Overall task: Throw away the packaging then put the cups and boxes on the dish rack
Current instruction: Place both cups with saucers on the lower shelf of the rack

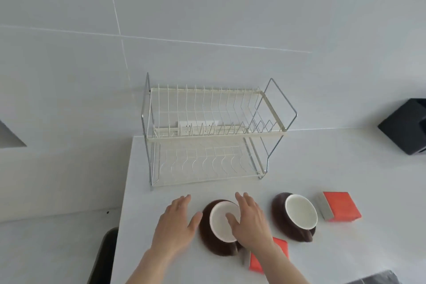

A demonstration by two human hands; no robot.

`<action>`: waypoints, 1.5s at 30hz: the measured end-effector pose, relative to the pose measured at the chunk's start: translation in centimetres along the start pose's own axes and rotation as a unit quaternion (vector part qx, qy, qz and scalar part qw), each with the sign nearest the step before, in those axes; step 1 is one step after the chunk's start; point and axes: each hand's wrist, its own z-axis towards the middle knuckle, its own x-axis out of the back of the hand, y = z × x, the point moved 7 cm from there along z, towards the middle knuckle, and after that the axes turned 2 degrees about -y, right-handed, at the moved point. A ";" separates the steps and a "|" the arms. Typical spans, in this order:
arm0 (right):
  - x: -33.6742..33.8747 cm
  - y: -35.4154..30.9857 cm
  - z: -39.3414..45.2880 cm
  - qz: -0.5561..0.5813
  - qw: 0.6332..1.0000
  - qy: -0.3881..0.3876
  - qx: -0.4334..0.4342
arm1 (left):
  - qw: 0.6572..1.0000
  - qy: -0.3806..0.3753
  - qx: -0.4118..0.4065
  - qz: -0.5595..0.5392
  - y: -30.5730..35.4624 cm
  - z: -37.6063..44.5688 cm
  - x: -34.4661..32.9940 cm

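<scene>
Two brown cups with white insides stand on the white counter [345, 168]. The left cup [217, 221] sits between my hands: my left hand [177, 221] is open just left of it, and my right hand [250, 221] is open over its right rim, fingers spread. The right cup [299, 212] stands apart, untouched. An orange box [340, 206] lies right of that cup. A second orange box [258, 260] lies near the front, partly hidden under my right forearm. The empty two-tier white wire dish rack [207, 138] stands behind the cups against the wall.
A black object [405, 127] sits at the far right of the counter. The counter's left edge runs down at about a third of the view; a dark shape [103, 256] lies below it. A dark grey item [380, 279] shows at the bottom right corner.
</scene>
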 end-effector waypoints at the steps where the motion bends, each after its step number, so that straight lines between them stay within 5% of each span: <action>1: 0.1 1.1 0.2 0.016 1.000 -0.004 -0.008 | 1.000 -0.002 0.008 -0.010 0.7 0.2 -0.6; 12: -3.1 7.8 2.7 0.225 0.957 -0.162 -0.086 | 0.970 -0.016 0.178 -0.163 2.8 0.5 -5.6; 20: -3.9 9.0 3.5 0.232 0.955 -0.164 -0.089 | 0.933 -0.019 0.281 -0.225 1.8 -0.8 -7.3; 31: -2.3 8.0 4.1 0.288 0.940 -0.154 -0.099 | 0.910 0.012 0.277 -0.308 2.6 -1.3 -5.9; 45: 4.5 1.9 10.0 0.331 0.936 -0.110 -0.051 | 0.916 0.086 0.201 -0.337 5.4 3.4 3.6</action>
